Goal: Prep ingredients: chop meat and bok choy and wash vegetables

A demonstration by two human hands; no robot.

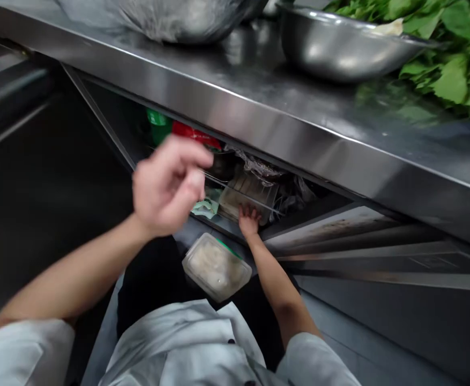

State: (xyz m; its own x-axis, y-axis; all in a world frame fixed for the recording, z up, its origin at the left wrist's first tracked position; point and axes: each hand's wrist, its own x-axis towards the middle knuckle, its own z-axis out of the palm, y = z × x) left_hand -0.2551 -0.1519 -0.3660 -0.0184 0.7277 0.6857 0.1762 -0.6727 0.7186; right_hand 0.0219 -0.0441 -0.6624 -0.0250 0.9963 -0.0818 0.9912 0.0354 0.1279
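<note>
Clear container: inside the open cabinet, beneath the wire shelf (238, 191) and seen through its bars; the clear container (229, 199) runs inward and leftward from the right hand's fingers
Long axis of clear container: cannot be told, as the bars and the hand cover parts of it
Nearer hand: the right hand (250, 221), reaching under the wire shelf's front rail, fingers spread and touching the container's near part, no grip visible
Left hand: the left hand (170, 187) is raised before the wire shelf's left end, blurred, fingers loosely curled, nothing seen in them; how far they close cannot be told
White-filled tub: outside the cabinet, on the person's side of the wire shelf, between the legs; the white-filled tub (214, 268) has its long axis roughly parallel to the shelf's front rail
Mint packet: below the wire shelf's left part, the mint packet (206, 208) bears dark lettering, too blurred to read
Red packet: above the wire shelf's left end, the red packet (194, 134) shows pale marks, unreadable
</note>
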